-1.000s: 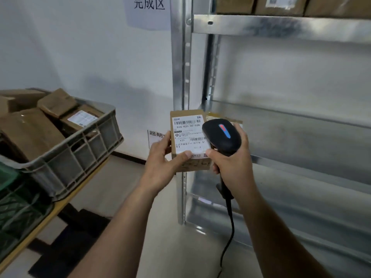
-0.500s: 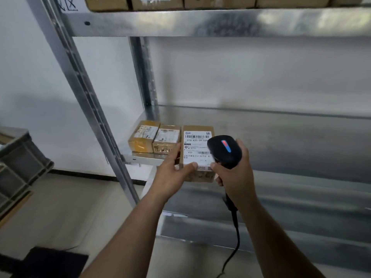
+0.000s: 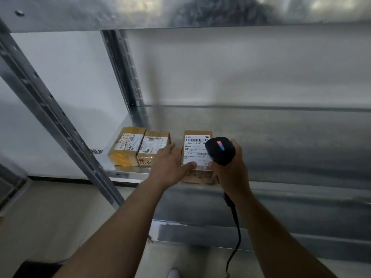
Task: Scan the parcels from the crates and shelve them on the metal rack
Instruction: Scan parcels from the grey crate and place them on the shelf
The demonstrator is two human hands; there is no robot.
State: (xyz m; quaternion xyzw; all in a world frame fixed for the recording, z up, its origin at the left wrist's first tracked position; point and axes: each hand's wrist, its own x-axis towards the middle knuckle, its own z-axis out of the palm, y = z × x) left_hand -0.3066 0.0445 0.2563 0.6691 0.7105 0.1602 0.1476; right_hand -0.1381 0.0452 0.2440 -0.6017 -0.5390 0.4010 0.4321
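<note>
A small brown parcel (image 3: 197,141) with a white barcode label lies at the front edge of the metal rack's middle shelf (image 3: 281,141). My left hand (image 3: 170,165) holds it, thumb on the label and fingers along its left side. My right hand (image 3: 230,175) grips a black handheld scanner (image 3: 220,150) with a red and blue light on top, right over the parcel's right edge. Two more labelled parcels, one at the far left (image 3: 127,145) and one beside it (image 3: 153,146), stand on the same shelf.
The rack's slanted front upright (image 3: 50,113) stands to the left, and the upper shelf beam (image 3: 180,11) runs overhead. A lower shelf (image 3: 200,235) lies beneath. The scanner cable (image 3: 236,237) hangs down. A grey crate's corner (image 3: 10,185) shows at the far left.
The view has swung from the crates to the rack. Both hands carried the parcel and scanner forward, and the parcel now rests on the middle shelf to the right of the two others.
</note>
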